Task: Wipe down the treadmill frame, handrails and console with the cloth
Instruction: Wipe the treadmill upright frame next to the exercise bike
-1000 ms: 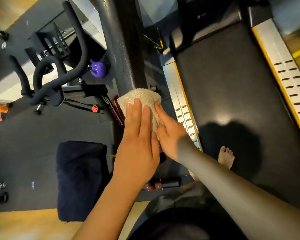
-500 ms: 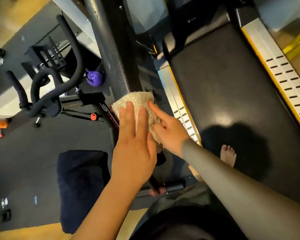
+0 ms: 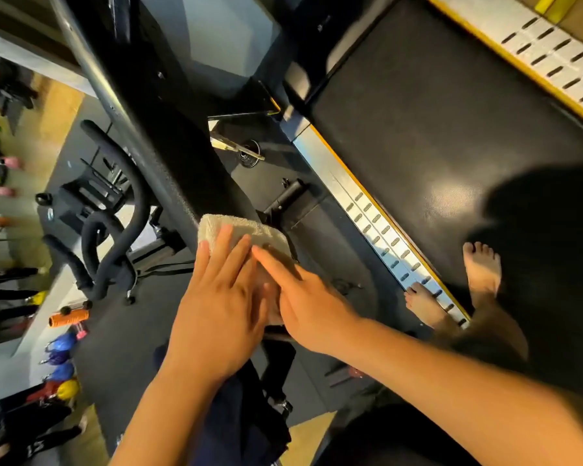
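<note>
Both hands are flat on the beige cloth (image 3: 241, 235), fingers straight, pressing it onto the treadmill's dark upright post (image 3: 169, 156). Left hand (image 3: 221, 307) covers most of it, right hand (image 3: 312, 307) overlaps beside it, neither clenched. Right of the post runs the silver side rail (image 3: 367, 210) and black belt (image 3: 418, 136), with bare feet (image 3: 482, 274) there. An exercise bike (image 3: 115, 223) crowds the left, with an orange foam roller (image 3: 69, 317) on the floor.

Both arms reach forward and down, bare to the elbow. The left hand (image 3: 221, 307) lies flat with its fingers straight and a little spread, palm down. The right hand (image 3: 312, 309) comes in from the right side, its index finger stretched forward, touching the left hand's fingers.
</note>
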A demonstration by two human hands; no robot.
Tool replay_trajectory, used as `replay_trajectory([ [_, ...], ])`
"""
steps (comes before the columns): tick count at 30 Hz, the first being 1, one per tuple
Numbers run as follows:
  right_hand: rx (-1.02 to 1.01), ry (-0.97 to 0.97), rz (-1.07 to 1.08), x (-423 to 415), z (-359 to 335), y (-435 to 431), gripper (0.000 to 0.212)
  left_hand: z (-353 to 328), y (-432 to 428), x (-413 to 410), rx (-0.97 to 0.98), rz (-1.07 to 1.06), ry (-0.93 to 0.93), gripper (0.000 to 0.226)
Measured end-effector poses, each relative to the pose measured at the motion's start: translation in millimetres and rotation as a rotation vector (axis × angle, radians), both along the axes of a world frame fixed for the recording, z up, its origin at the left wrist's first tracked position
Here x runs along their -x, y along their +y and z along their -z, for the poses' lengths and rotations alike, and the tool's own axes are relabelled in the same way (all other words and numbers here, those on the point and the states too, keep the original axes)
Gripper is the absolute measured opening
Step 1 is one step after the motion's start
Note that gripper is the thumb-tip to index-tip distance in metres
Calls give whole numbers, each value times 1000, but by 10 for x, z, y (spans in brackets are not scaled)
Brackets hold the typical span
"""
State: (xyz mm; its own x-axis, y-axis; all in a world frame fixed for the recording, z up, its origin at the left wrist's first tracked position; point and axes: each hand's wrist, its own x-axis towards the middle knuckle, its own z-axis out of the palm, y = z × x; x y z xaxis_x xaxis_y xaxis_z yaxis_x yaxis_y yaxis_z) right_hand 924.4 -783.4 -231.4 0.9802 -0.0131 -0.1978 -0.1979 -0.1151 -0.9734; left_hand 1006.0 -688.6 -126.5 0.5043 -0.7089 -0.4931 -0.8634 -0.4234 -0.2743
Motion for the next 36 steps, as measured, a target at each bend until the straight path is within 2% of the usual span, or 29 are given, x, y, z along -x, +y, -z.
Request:
replay_trajectory([
  [4, 128, -43, -190, -151, -181, -74, 95, -218, 90, -62, 160, -128, 58, 70],
  [8, 215, -2, -270, -325, -449, -50, 89, -251, -82, -6, 265, 14, 26, 56],
  [10, 225, -27, -275, -311, -463, -32, 84, -253, -75, 53, 283, -119, -42, 53],
  [12, 224, -96, -259, -227, -403, 6, 83, -253, -13, 166, 290, -376, -95, 57],
  [15, 77, -201, -218, -71, -242, -13, 78, -197, 5, 320, 269, -473, -110, 49],
  [17, -167, -164, -169, -73, -141, -98, 66, -171, -83, 308, 281, -507, -116, 42],
  [19, -315, -75, -111, -170, -63, -166, 54, -136, -206, 251, 270, -563, -148, 45],
  [21, -364, -13, -75, -288, -5, -194, 50, -36, -265, 262, 140, -436, -192, 57],
  [23, -368, 12, -64, -320, 79, -203, 50, 99, -225, 360, -36, -196, -180, 55],
  [24, -357, 14, -76, -297, 122, -206, 51, 149, -189, 412, -55, -158, -173, 54],
  [28, -279, -1, -127, -44, 167, -173, 58, 194, -80, 554, 94, -286, -117, 48],
  [31, -179, -92, -149, 102, 78, -120, 58, 123, -14, 797, 475, -670, -58, 56],
  [33, -144, -117, -192, 84, 44, -162, 58, 162, 40, 874, 624, -886, -22, 63],
  [36, -146, -86, -241, -106, 5, -294, 59, 245, 27, 740, 662, -899, -35, 62],
])
